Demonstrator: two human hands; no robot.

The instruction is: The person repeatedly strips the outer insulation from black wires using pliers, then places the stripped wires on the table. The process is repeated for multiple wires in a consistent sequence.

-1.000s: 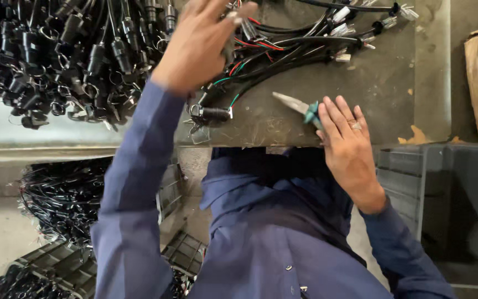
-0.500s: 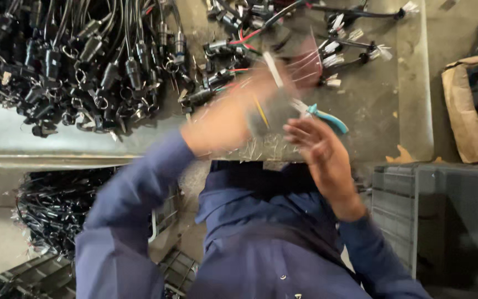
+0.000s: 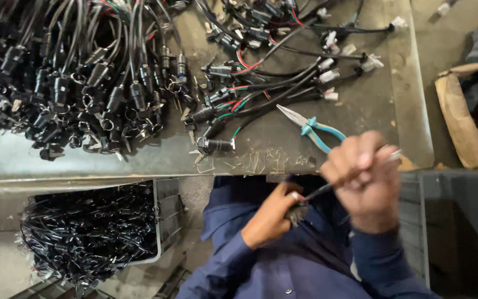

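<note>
Metal workbench (image 3: pixel 305 158) heaped with black connector cables (image 3: pixel 73 83), crate of more cables (image 3: pixel 89 232) below, blue-handled pliers (image 3: pixel 313 130) lying near bench edge, right hand (image 3: pixel 363 180) fisted round black cable (image 3: pixel 333 185) off the bench over the lap, left hand (image 3: pixel 272 216) fingers pinched shut on its connector end (image 3: pixel 296 213).

Bare bench strip (image 3: pixel 360 119) beyond the pliers (image 3: pixel 312 129); cable heap (image 3: pixel 78 83) crowding the left.
</note>
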